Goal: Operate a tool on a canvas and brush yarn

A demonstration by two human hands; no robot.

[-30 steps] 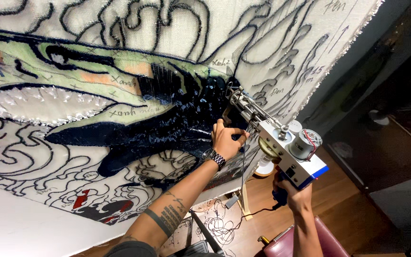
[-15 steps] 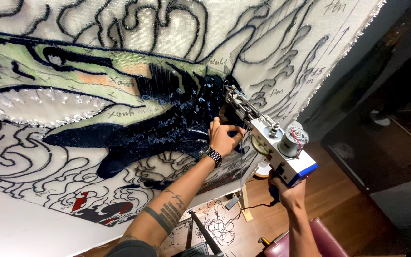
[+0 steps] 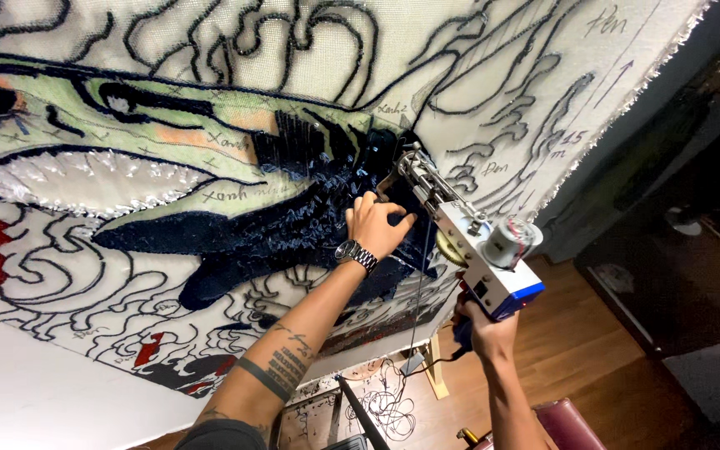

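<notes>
Tufting gun [image 3: 468,242]: white-and-blue body, metal nose pressed into the stretched cloth [image 3: 543,100] at the edge of the dark blue yarn patch [image 3: 293,229]. Right hand [image 3: 483,327] wrapped tight around the grip below the body. Left hand [image 3: 377,225], watch [image 3: 355,254] on its wrist, fingers curled about the front handle beside the nose. Wooden floor [image 3: 593,375] below.

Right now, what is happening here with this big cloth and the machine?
A person is tufting a stretched cloth marked with a line drawing. The right hand grips the handle of a tufting gun, whose tip presses into the dark blue yarn area. The left hand, with a wristwatch, rests on the gun's front.
</notes>
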